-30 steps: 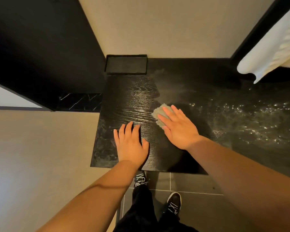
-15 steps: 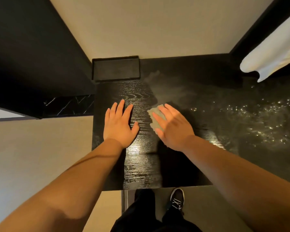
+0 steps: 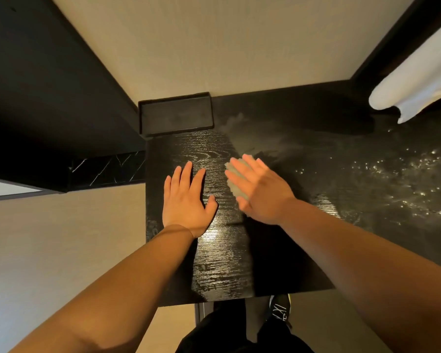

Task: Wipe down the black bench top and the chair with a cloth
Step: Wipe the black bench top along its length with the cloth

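From my remote seat I read the right grip (image 3: 261,192) as spread flat, fingers straight and apart, pressing the pale cloth (image 3: 234,189) down onto the black counter (image 3: 214,266) rather than curling around it. Only a crumpled edge of the cloth shows, just left of the palm, near the middle of the frame. The left grip (image 3: 186,202) lies just beside it toward frame left, also splayed flat, palm on bare wood and holding nothing; I take it as a brace. What the coming stroke turns on, as I judge it, is which way the unfinished surface lies from the cloth. The strip below and between the two grips shines with clear wood grain, while a dull haze (image 3: 262,138) sits just above the right fingertips, and a wide field of bright specks (image 3: 418,179) spreads across the frame's right side, well apart from the cloth. So the work lies to the right and upward, on the side of the right grip, which is the nearer one and already carries the cloth. Its fingers point to the upper left, so I would sweep sideways across the grain. A shallow black tray (image 3: 176,98) sits at the counter's back, above the left grip. I cannot see the chair.
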A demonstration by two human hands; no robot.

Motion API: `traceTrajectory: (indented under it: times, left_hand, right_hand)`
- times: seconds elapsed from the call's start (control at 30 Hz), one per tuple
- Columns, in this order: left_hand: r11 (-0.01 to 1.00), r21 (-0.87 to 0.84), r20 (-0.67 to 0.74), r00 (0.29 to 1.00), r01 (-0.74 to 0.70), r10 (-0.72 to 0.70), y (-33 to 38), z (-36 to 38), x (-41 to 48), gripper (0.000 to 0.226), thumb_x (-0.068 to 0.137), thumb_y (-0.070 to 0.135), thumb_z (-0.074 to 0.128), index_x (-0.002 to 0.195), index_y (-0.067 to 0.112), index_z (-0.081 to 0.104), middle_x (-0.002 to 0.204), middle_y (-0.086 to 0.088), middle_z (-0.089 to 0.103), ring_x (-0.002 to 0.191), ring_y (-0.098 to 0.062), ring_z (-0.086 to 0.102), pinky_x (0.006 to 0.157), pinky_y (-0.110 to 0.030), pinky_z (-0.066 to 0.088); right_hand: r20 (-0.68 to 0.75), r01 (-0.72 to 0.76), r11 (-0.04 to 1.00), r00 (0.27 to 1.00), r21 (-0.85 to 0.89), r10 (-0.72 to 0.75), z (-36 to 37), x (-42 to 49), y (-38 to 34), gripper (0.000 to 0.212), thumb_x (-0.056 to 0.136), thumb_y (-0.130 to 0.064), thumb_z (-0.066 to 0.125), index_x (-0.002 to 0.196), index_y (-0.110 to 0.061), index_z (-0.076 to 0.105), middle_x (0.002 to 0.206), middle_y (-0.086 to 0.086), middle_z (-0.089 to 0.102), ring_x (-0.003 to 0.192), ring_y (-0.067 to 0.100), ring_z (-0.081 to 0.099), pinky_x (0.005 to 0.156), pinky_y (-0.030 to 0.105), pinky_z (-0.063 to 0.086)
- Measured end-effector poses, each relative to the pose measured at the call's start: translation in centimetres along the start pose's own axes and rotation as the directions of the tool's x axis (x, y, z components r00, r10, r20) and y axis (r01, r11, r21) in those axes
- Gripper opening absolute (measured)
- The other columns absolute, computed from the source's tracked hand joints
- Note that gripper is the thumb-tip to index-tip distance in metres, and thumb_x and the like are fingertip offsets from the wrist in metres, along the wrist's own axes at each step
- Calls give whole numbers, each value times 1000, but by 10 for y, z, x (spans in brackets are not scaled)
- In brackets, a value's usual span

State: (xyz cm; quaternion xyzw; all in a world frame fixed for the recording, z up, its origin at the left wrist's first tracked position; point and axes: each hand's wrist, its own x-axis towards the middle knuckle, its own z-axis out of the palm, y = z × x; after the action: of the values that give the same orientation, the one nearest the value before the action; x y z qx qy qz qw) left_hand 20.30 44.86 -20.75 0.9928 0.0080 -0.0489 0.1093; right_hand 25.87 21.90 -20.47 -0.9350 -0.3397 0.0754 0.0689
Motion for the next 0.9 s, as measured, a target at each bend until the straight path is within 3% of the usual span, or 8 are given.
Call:
traceTrajectory:
  times: [0.13, 0.23, 0.37, 0.47, 0.53, 0.73, 0.8, 0.9]
  left_hand:
    - [1000, 3, 5, 1000, -3, 3, 0, -1, 0, 75, 94, 56, 47, 162, 25, 37, 174, -9, 22, 161, -33, 13, 131, -55, 9]
    - [1000, 8, 6, 1000, -2, 2, 0, -1, 0, 75, 94, 57, 46, 162, 25, 37, 174, -9, 22, 161, -33, 13, 131, -55, 10]
    - [1000, 1, 6, 1000, 0, 0, 1, -2, 0, 76, 93, 57, 45, 162, 24, 37, 174, -9, 21, 161, -34, 12, 131, -55, 9]
    - [1000, 2, 3, 1000, 1, -1, 1, -2, 0, 76, 93, 57, 46, 162, 25, 37, 174, -9, 22, 161, -34, 13, 131, -55, 10]
    - [1000, 1, 9, 1000, 0, 0, 0, -1, 0, 76, 93, 57, 46, 162, 25, 37, 174, -8, 22, 161, -34, 12, 131, -55, 10]
    - [1000, 0, 20, 1000, 2, -3, 1, -2, 1, 75, 94, 57, 46, 162, 25, 36, 174, -8, 20, 161, -34, 11, 131, -55, 8]
    - [1000, 1, 19, 1000, 2, -2, 0, -2, 0, 75, 94, 57, 46, 162, 25, 36, 174, -8, 21, 161, -34, 11, 131, -55, 8]
    - [1000, 2, 27, 1000, 1, -1, 0, -1, 0, 77, 93, 57, 46, 163, 25, 35, 175, -8, 19, 161, -34, 10, 131, -55, 8]
  right_hand:
    - [-66, -283, 959, 957, -29, 281, -7, 16, 20, 73, 95, -41, 58, 159, -14, 36, 164, 12, 33, 151, 40, 28, 123, 55, 28]
    - [-95, -374, 927, 923, 8, 373, -11, 19, 5, 72, 95, -50, 54, 155, -12, 41, 163, 14, 34, 150, 42, 28, 121, 57, 30]
    - [-43, -107, 994, 993, 17, 108, -1, 3, -19, 75, 95, -59, 48, 156, -17, 40, 166, 8, 30, 154, 39, 22, 124, 56, 25]
    - [-32, 41, 997, 999, 62, -39, 1, 1, -2, 73, 95, -54, 53, 157, -17, 41, 168, 7, 31, 155, 37, 22, 126, 54, 22]
    - [-47, 25, 999, 999, 42, -23, 0, 10, 14, 70, 96, -48, 55, 157, -16, 42, 166, 8, 34, 154, 38, 26, 125, 55, 24]
    - [-122, -345, 937, 929, 52, 348, -3, 29, 10, 65, 98, -41, 51, 154, -10, 44, 164, 13, 35, 151, 42, 27, 122, 57, 28]
    - [-108, -287, 957, 951, 39, 289, -1, 25, -7, 67, 98, -43, 48, 156, -10, 40, 164, 13, 32, 150, 43, 26, 122, 58, 26]
    - [-71, -25, 1000, 997, 7, 25, 7, 15, -21, 69, 99, -44, 46, 161, -14, 33, 167, 9, 29, 154, 38, 22, 125, 55, 23]
